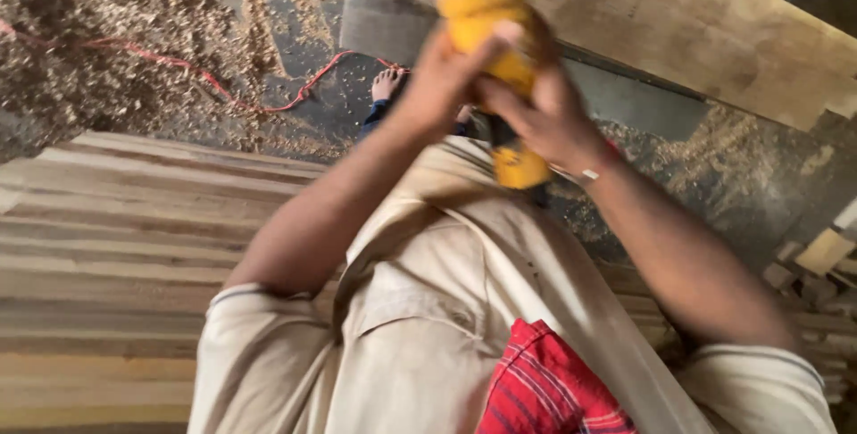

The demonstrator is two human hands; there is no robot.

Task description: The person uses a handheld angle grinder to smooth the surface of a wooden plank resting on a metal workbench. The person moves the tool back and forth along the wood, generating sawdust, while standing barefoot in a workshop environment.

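Both of my hands hold a yellow power tool (489,16) raised in front of my chest. The tool is blurred, with a pale grey part at its top end and a dark and yellow part lower down. My left hand (439,79) grips the yellow body from the left. From the right, my right hand (546,118) wraps around the lower part of the tool. My beige shirt (420,309) fills the bottom middle of the view.
A stack of long wooden planks (116,255) lies at the left. Sawdust (134,23) and a red cable (205,77) cover the floor beyond it. A wide wooden board (714,32) sits at the top right, small wood offcuts (821,260) at the right. A bare foot (386,84) shows below.
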